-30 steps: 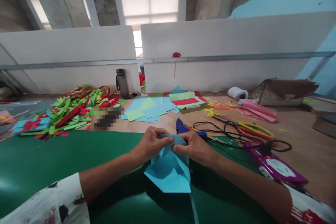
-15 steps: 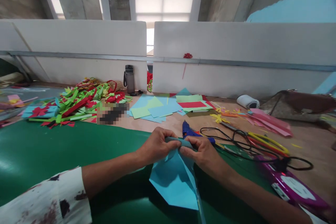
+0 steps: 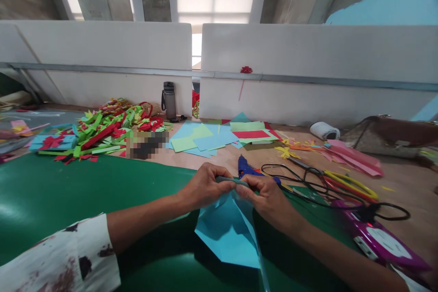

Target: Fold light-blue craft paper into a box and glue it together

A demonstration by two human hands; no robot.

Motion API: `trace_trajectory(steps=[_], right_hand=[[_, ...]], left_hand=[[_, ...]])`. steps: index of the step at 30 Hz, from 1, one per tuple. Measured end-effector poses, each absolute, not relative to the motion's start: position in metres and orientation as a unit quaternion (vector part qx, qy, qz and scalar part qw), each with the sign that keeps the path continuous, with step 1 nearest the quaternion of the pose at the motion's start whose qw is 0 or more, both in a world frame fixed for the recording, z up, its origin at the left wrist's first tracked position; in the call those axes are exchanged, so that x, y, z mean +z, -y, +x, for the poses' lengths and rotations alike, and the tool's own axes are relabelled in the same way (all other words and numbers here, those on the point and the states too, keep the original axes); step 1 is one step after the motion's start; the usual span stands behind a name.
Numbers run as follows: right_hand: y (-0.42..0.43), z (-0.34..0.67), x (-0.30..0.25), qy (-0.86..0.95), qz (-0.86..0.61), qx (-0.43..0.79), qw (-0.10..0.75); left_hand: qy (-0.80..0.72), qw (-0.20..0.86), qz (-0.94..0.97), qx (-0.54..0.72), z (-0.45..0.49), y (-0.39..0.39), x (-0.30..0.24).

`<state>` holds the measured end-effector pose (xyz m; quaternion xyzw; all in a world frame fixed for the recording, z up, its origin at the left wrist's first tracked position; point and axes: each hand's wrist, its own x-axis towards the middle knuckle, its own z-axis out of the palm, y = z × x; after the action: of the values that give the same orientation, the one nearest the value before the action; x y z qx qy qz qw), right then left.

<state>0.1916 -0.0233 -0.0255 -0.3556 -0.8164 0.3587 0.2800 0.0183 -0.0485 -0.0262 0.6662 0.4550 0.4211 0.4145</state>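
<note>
A light-blue folded paper piece hangs below both hands, over the green mat. My left hand is closed on its upper edge, thumb and fingers pinching a rolled or folded strip of the blue paper. From the other side my right hand pinches the same edge, its thumb close to the left thumb. The fingers hide part of the fold. Just beyond the right hand lies a blue glue gun, its nozzle pointing away.
Paper sheets lie ahead, with a heap of green and red paper strips and a bottle to the left. Rightward are yellow-handled scissors, a black cord, a purple power strip and a bag.
Both hands keep their pinch on the blue paper, and the right thumb has shifted slightly along the edge. The view has tilted a little, so the background sits slightly higher.
</note>
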Motion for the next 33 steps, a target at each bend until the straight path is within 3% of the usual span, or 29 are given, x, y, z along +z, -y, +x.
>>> trace_trajectory(steps=[8,17,24,33], right_hand=[[0.021,0.190,-0.027,0.822,-0.372,0.343,0.262],[0.009,0.202,-0.019,0.783,-0.383,0.385,0.304],[0.002,0.204,-0.025,0.744,-0.366,0.453,0.328],[0.006,0.201,-0.025,0.675,-0.367,0.552,0.322]], left_hand=[[-0.466,0.426,0.652,0.420,0.018,0.047,-0.023],[-0.374,0.665,0.528,0.373,-0.015,0.046,-0.033],[-0.399,0.653,0.546,0.342,-0.011,0.051,-0.032],[-0.368,0.678,0.492,0.403,-0.006,0.056,-0.031]])
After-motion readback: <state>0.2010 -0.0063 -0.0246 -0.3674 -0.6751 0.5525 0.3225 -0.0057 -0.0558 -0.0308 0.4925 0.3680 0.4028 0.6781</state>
